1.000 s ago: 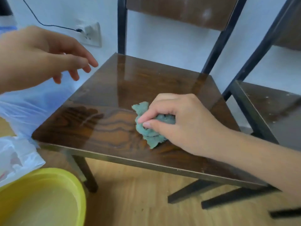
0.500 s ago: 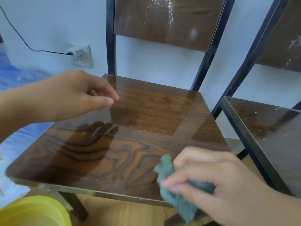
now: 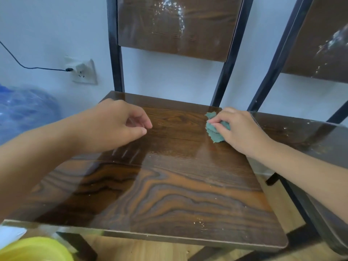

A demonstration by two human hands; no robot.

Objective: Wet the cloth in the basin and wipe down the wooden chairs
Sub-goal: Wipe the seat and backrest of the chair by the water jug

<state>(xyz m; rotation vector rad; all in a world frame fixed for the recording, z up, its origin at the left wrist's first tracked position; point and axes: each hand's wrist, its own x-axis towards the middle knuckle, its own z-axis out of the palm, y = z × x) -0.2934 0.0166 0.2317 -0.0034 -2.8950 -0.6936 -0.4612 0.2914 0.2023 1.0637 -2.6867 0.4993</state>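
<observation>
Against a pale wall, the glossy dark wooden chair seat (image 3: 169,176) fills the head view, with the yellow plastic basin (image 3: 35,249) at lower left. The right hand (image 3: 243,132) clenches the crumpled green cloth (image 3: 215,129) at the seat's back right corner, while the left hand (image 3: 113,127) hovers loosely curled and holds nothing. Firm overlapping strokes should serve best, and the speckled backrest (image 3: 175,25) looks due next.
</observation>
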